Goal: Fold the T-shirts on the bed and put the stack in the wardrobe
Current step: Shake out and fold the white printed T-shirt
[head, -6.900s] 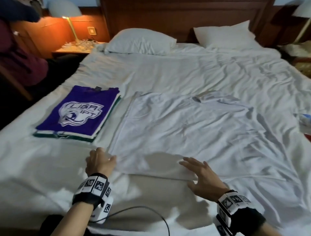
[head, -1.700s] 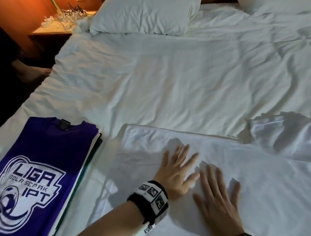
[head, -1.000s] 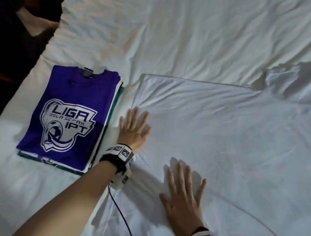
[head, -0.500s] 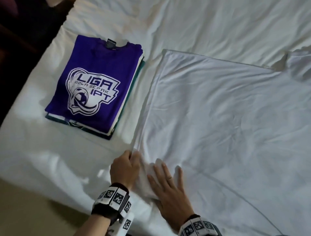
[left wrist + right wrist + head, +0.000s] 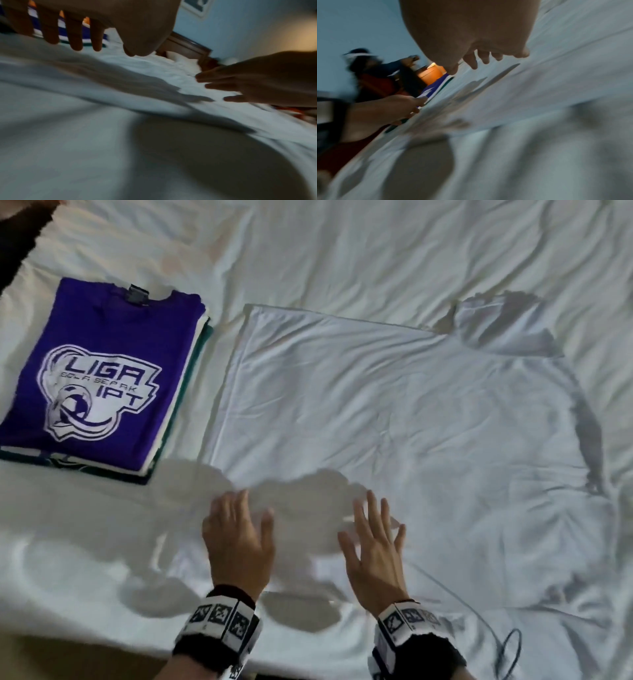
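Note:
A white T-shirt lies spread flat on the bed, its hem to the left and one sleeve at the far right. A stack of folded shirts with a purple logo shirt on top sits to its left. My left hand hovers with straight fingers over the shirt's near left corner. My right hand is spread open beside it over the near edge. The left wrist view shows the left fingers straight above the cloth and the right hand open, holding nothing.
The bed sheet is white and wrinkled all round. The bed's near edge runs along the bottom left. A thin cable lies near my right wrist. A person and an orange-lit lamp area are off the bed's left side.
Half a second ago my left hand gripped the shirt's near corner with the right hand flat beside it. Now both hands are open and apart, lifted off the cloth.

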`<state>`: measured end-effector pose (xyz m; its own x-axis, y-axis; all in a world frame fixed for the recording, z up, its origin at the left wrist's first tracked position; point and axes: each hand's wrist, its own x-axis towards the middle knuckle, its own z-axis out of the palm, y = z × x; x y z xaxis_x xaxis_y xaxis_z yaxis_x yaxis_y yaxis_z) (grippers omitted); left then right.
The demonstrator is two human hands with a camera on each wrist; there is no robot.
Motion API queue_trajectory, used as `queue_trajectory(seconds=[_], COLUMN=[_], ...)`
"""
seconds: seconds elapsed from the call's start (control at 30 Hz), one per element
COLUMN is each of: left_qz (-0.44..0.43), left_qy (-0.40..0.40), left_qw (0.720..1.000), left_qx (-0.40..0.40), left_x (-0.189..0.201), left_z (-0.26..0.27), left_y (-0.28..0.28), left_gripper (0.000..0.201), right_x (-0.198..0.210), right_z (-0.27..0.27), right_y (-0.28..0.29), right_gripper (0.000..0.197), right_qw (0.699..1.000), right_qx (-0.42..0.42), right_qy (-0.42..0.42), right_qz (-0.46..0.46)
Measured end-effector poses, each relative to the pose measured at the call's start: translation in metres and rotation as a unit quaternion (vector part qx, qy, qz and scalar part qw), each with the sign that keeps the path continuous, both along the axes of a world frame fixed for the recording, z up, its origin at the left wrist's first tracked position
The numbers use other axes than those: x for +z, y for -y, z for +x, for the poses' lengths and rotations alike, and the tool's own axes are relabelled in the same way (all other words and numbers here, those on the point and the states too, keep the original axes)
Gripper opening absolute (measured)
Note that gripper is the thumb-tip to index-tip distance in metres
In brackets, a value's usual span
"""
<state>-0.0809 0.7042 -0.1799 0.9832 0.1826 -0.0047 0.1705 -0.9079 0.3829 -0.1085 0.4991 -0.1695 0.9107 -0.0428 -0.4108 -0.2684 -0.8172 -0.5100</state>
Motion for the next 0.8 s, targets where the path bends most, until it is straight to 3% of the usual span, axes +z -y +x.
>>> queue_trajectory(seconds=[0.13, 0.23, 0.37, 0.43, 0.5, 0.57, 0.6, 0.67, 0.73, 0.8], left_qz=[-0.125, -0.075, 0.012, 0.012, 0.011, 0.015, 0.017, 0.000, -0.029, -0.062], left_qy=[-0.082, -0.123, -0.132, -0.130, -0.138, -0.152, -0.157, -0.153, -0.137, -0.114], left_qw=[0.967, 0.935, 0.920, 0.919, 0.910, 0.899, 0.894, 0.893, 0.900, 0.910], left_qx=[-0.206, -0.323, -0.368, -0.373, -0.390, -0.410, -0.420, -0.423, -0.412, -0.394], left_x=[-0.013, -0.025, -0.028, -0.027, -0.023, -0.019, -0.016, -0.012, -0.010, -0.010], left_z=[-0.029, -0.049, -0.079, -0.087, -0.088, -0.087, -0.085, -0.079, -0.074, -0.070], left_y=[0.141, 0.205, 0.212, 0.199, 0.191, 0.185, 0.183, 0.176, 0.165, 0.150], left_gripper=[0.063, 0.063, 0.069, 0.075, 0.084, 0.093, 0.095, 0.087, 0.073, 0.060], right_x=[-0.014, -0.022, -0.022, -0.018, -0.007, 0.006, 0.009, 0.009, 0.000, -0.006], right_z=[-0.029, -0.070, -0.120, -0.133, -0.142, -0.141, -0.140, -0.143, -0.156, -0.173], right_y=[0.110, 0.190, 0.257, 0.262, 0.244, 0.207, 0.188, 0.168, 0.175, 0.199], right_gripper=[0.064, 0.068, 0.068, 0.078, 0.089, 0.093, 0.094, 0.098, 0.115, 0.112], right_qw=[0.989, 0.973, 0.918, 0.906, 0.945, 0.985, 0.991, 0.989, 0.988, 0.989], right_qx=[-0.106, -0.166, -0.332, -0.358, -0.269, -0.112, -0.047, -0.009, 0.015, 0.041], right_qy=[-0.068, -0.080, -0.117, -0.104, -0.041, -0.008, -0.014, -0.031, -0.044, -0.027], right_qz=[-0.074, -0.141, -0.182, -0.199, -0.182, -0.129, -0.122, -0.142, -0.146, -0.136])
